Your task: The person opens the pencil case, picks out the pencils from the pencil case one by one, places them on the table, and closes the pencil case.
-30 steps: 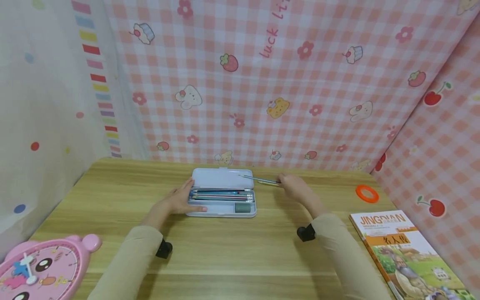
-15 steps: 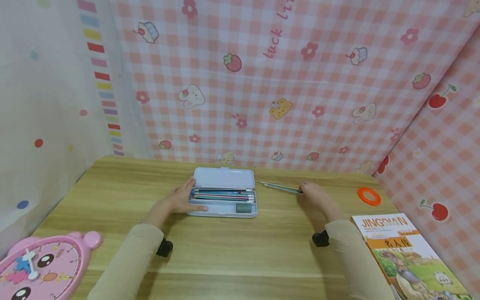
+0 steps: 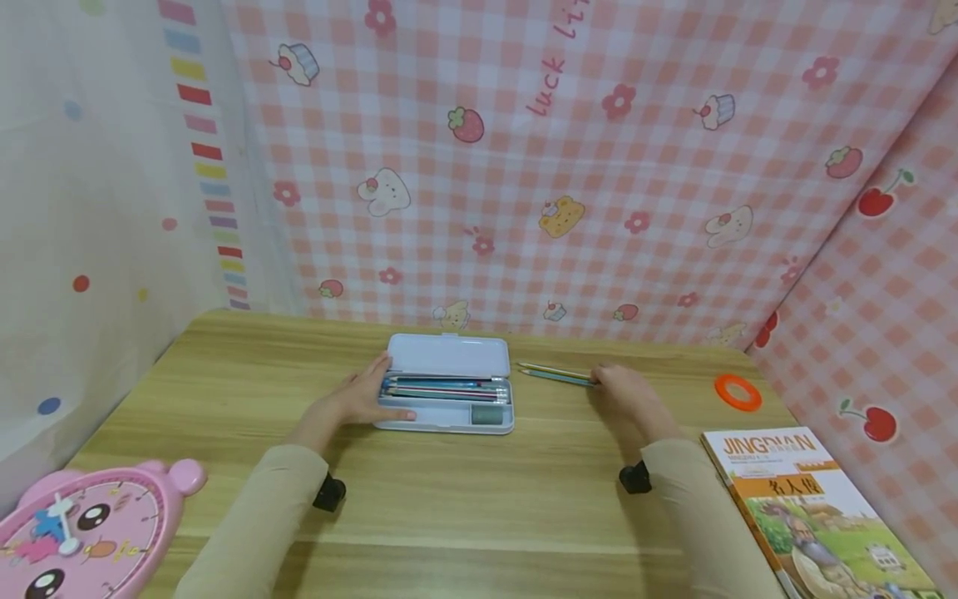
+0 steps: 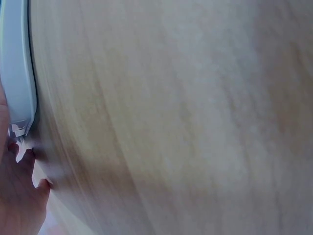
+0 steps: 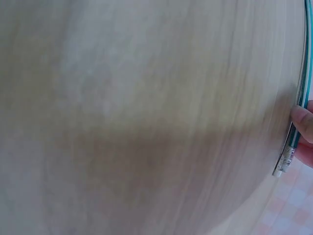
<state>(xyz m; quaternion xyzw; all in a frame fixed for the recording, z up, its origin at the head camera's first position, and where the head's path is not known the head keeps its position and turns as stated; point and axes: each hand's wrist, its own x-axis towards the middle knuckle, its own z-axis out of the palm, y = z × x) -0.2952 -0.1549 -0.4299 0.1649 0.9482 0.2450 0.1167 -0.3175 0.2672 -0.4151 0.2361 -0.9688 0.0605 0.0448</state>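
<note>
In the head view an open white pencil case (image 3: 447, 356) lies at the back of the table, its lid laid back. Several pencils (image 3: 441, 388) fill its rear compartment, and a grey-green eraser-like block (image 3: 486, 414) sits at the front right. My left hand (image 3: 356, 397) rests against the case's left end, thumb over the front compartment, other fingers spread by the lid. To the right of the case my right hand (image 3: 627, 395) pinches two pencils near their eraser ends; their tips point left. The right wrist view shows the thumb on a teal striped pencil (image 5: 307, 63).
An orange ring (image 3: 738, 392) lies at the back right, behind a book (image 3: 823, 507) with an illustrated cover. A pink toy clock (image 3: 90, 528) occupies the front left. Checked cloth (image 3: 479, 166) hangs close behind the table's back edge.
My right hand has moved right with the pencils, from over the lid's edge to beside the case, then slightly back left. The two pencils now spread apart at their tips. The left hand stays put.
</note>
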